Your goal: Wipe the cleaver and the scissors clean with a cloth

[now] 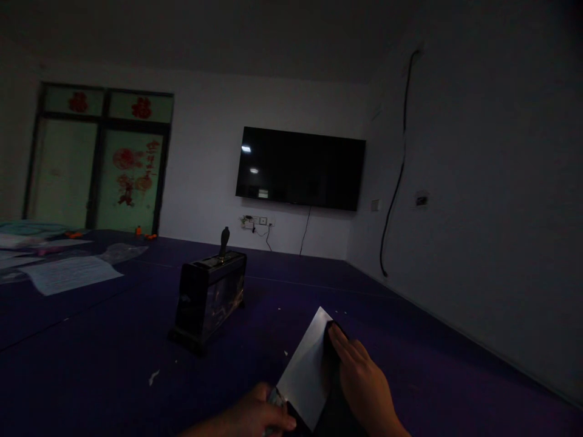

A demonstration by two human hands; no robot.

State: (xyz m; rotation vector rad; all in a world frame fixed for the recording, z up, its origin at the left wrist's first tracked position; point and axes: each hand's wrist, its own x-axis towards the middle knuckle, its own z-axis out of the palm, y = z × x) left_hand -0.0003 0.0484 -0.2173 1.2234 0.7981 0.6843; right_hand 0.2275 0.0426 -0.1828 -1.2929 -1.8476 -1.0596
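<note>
A broad, pale, shiny flat blade [304,370], looking like a cleaver, tilts up at the bottom centre. My left hand [257,413] is closed at its lower left end, around what seems to be the handle; the fingers hide most of it. Against the blade's right side, my right hand [364,379] presses a dark cloth [334,388] with its fingers close together. To the left, a glossy black knife block [212,297] stands upright on the purple surface, with one black handle [224,241] sticking up from its top.
White paper sheets [73,273] and a clear plastic bag [122,252] lie at the far left. Orange items [139,231] sit near the back edge. Small white scraps [153,377] dot the purple tabletop [109,364]. A wall [483,255] runs along the right.
</note>
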